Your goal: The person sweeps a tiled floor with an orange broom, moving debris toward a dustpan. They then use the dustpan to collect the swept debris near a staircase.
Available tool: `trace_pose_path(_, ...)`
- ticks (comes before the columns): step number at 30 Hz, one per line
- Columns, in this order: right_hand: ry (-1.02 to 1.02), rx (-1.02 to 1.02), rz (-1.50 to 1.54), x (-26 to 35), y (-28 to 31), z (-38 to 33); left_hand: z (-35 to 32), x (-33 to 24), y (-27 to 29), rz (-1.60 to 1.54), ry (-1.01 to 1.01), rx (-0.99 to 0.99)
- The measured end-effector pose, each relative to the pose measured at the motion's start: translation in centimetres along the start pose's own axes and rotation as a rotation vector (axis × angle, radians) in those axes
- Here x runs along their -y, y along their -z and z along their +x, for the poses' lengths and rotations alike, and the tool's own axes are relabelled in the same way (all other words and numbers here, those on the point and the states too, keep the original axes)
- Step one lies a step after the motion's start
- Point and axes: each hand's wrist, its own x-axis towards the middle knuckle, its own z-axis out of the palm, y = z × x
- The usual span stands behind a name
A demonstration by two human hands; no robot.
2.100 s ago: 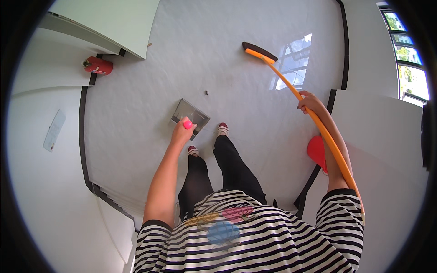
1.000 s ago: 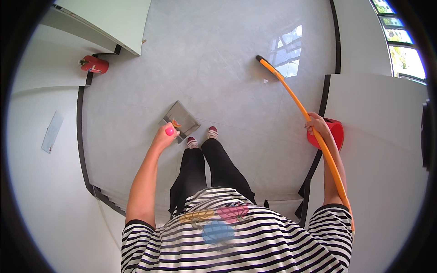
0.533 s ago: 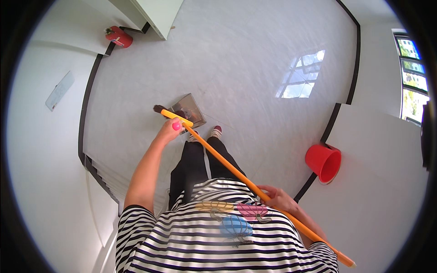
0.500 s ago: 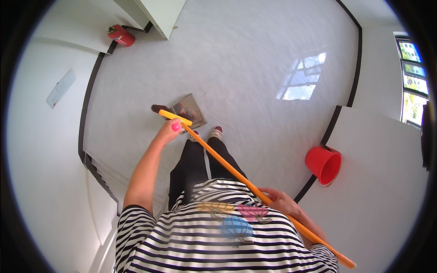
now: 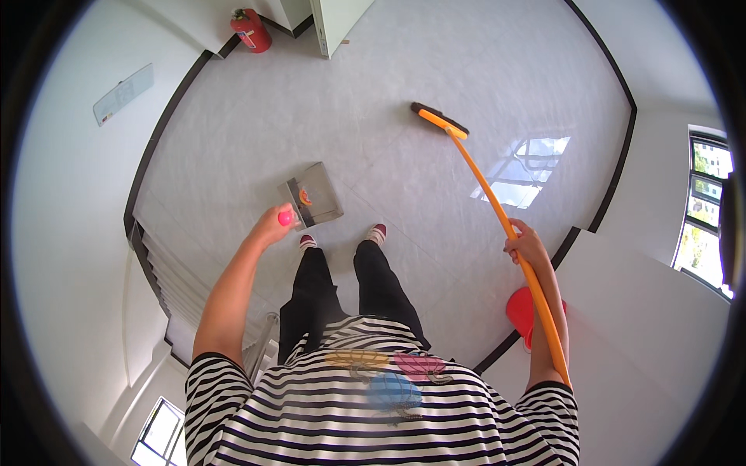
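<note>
My left hand (image 5: pixel 273 224) is closed around the upright handle of a dustpan (image 5: pixel 325 188), whose pink knob (image 5: pixel 285 218) shows above my fist. The pan rests on the floor just ahead of my left shoe. Inside it lies a small curved orange piece (image 5: pixel 305 197), too small to name surely. In my right hand (image 5: pixel 526 244) I grip the orange stick of a broom (image 5: pixel 497 203); its upper end runs back along my forearm. The broom's orange head with dark bristles (image 5: pixel 441 119) is out on the floor, ahead and to the right of the pan.
A red bucket (image 5: pixel 521 311) stands by the right wall, partly hidden by my arm. A red fire extinguisher (image 5: pixel 252 33) is at the far left, beside a pale door (image 5: pixel 334 27). Window light reflects off the grey tiled floor (image 5: pixel 373 171).
The broom head has swung away from the dustpan, out to the far right. My right hand moved forward and right with the stick. The orange piece now shows in the pan.
</note>
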Motion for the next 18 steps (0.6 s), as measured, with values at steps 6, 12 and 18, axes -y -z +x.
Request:
trace_pose_path(6, -0.107, 0.262, 0.159, -3.1, -10.1, -5.8, -0.8, 2.5, 0.0, 0.049, 0.035, -0.052)
trace_pose_path(12, -0.293, 0.512, 0.439, 0.8, -19.0, -17.9, -1.4, 3.3, 0.8, 0.076, -0.027, -0.139)
trace_pose_path(18, -0.158, 0.382, 0.186, 6.5, -18.0, -19.3, -4.5, 6.8, 4.8, -0.019, 0.027, -0.122)
